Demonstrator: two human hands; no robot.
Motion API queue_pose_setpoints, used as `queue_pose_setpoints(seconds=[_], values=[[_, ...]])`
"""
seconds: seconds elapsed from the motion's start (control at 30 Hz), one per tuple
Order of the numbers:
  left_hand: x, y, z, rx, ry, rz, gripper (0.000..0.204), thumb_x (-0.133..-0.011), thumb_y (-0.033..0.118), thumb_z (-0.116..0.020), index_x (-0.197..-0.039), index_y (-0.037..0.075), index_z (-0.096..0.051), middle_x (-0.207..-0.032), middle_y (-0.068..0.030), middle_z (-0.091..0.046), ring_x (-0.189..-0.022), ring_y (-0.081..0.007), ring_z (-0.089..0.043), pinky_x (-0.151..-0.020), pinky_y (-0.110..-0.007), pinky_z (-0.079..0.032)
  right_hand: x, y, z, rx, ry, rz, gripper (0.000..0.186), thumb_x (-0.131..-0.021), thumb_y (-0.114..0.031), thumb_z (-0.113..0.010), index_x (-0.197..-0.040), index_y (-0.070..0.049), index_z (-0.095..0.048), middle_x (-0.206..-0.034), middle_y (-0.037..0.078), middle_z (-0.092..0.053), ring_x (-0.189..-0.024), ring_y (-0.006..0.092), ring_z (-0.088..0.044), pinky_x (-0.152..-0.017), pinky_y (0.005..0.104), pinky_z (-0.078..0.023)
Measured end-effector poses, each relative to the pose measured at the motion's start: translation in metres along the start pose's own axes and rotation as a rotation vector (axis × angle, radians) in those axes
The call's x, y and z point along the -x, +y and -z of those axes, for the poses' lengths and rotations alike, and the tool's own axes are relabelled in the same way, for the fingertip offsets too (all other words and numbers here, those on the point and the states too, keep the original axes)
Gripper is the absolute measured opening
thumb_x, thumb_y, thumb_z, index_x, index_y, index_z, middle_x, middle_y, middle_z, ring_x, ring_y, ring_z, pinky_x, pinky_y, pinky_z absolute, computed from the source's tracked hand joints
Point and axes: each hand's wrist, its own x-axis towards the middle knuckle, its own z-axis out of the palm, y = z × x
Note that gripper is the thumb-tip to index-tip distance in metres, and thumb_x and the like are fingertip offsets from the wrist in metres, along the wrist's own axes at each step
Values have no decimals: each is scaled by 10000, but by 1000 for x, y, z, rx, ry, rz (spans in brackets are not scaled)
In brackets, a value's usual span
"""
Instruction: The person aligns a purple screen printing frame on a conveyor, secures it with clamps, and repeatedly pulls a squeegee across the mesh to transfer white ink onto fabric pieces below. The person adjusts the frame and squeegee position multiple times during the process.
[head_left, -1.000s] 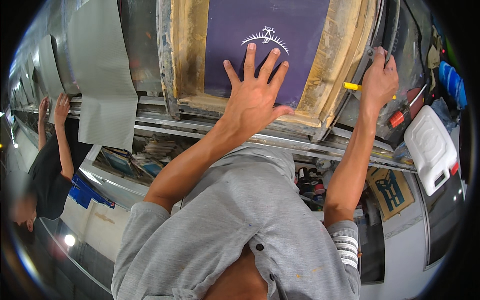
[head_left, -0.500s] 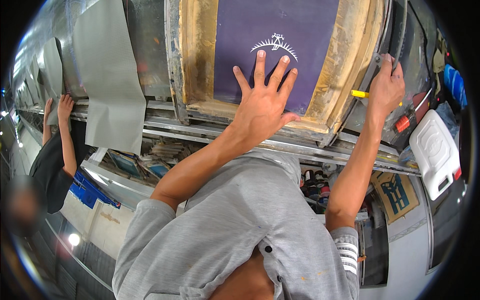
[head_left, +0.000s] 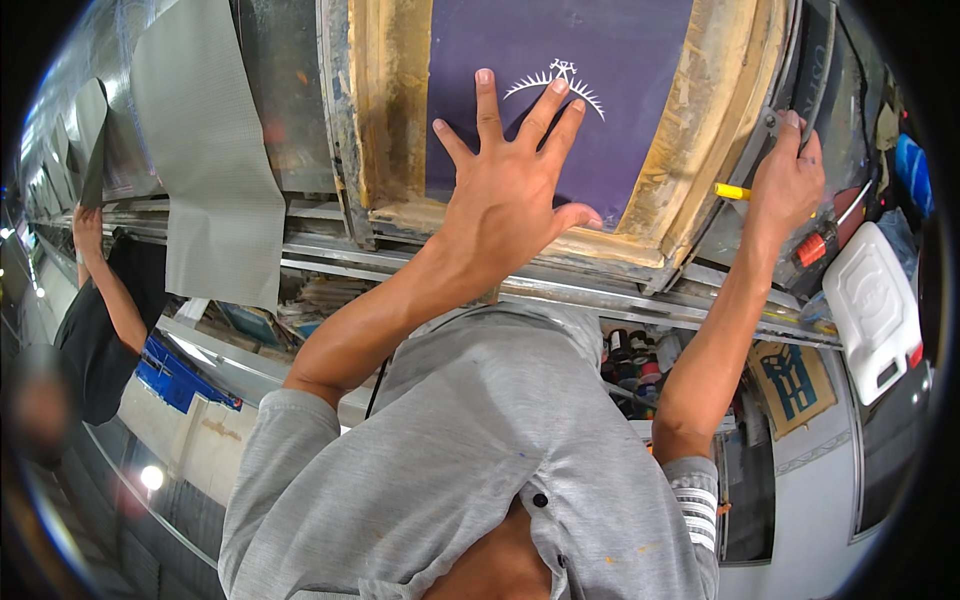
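My left hand lies with fingers spread on the purple mesh of a printing screen. One fingertip covers part of the white arched design on it. Around the mesh runs a stained, tan-taped frame. Beyond its right side, my right hand is closed beside a dark metal piece and a grey hose. What its fingers grip is partly hidden. A yellow rod-like handle sticks out left of this hand, its other part behind the wrist.
Grey textured sheets hang over the table edge at left, where another person's hand holds one. At right are a red-handled tool and a white plastic jug. A metal rail crosses before me, with bottles below.
My left hand has slid left and farther up the mesh, reaching the design. My right hand appears slightly farther right, as the view shifts. The other person's hands have closed on a grey sheet's edge.
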Motion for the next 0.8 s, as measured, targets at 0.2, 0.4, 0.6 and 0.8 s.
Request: queue_pose_setpoints(seconds=[0.2,0.4,0.6,0.8], values=[[-1,1,0,-18,-10,-2,1016,-769,611,-777,-1537,42,-432,-1663,-133,-293,-1449,-691,-79,-895,-925,-290,0,0,1,24,3,10,395,-1011,-399,-567,-1054,-35,-715,-865,217,-708,-802,414,-641,-742,461,-476],[4,-5,-4,-3,-11,-51,1015,-724,575,-820,-1538,88,-458,-1668,-107,-292,-1473,-663,-31,-911,-945,-241,2,-5,2,23,-8,-1,391,-1010,-388,-572,-1076,-30,-715,-897,224,-713,-824,415,-639,-769,453,-480],[12,-10,-6,7,-25,-94,1021,-670,570,-842,-1532,154,-487,-1675,-70,-288,-1499,-625,-5,-931,-948,-213,3,-5,3,-8,-10,25,381,-1023,-369,-570,-1093,-25,-717,-932,218,-721,-836,385,-654,-781,437,-485],[10,-8,-5,-5,-27,-79,1024,-685,590,-822,-1536,137,-475,-1679,-72,-273,-1500,-620,-1,-938,-944,-223,-1,-3,3,15,-21,23,377,-1023,-364,-573,-1089,-23,-720,-933,214,-725,-836,374,-661,-775,424,-489]])
